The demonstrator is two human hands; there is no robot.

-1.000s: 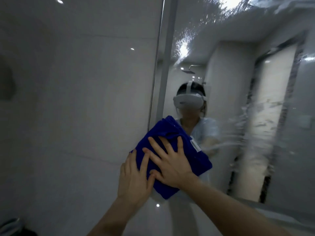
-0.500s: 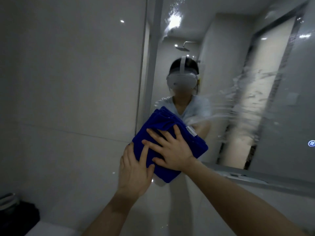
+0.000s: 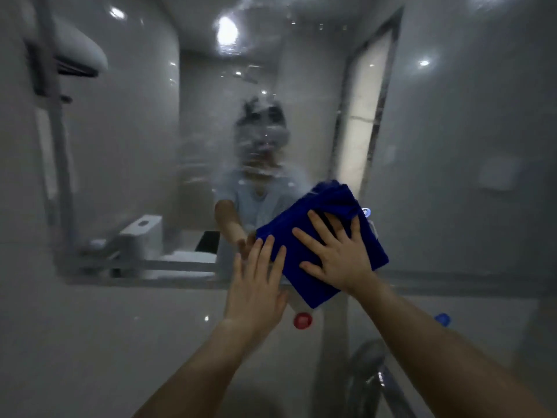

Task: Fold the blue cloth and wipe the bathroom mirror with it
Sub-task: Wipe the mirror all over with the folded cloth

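Both flat, open palms, your left hand (image 3: 256,285) and right hand (image 3: 337,251), press the folded blue cloth (image 3: 319,236) at the lower edge of the streaky wall mirror (image 3: 150,146); it may slip off.

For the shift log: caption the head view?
Both hands, left and right, press folded blue cloth flat against streaky mirror.

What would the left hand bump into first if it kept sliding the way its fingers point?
Probably the blue cloth. The left hand points up and slightly right, its fingertips already at the cloth's lower-left edge, so it would ride onto the cloth against the mirror. Depth is hard to judge here.
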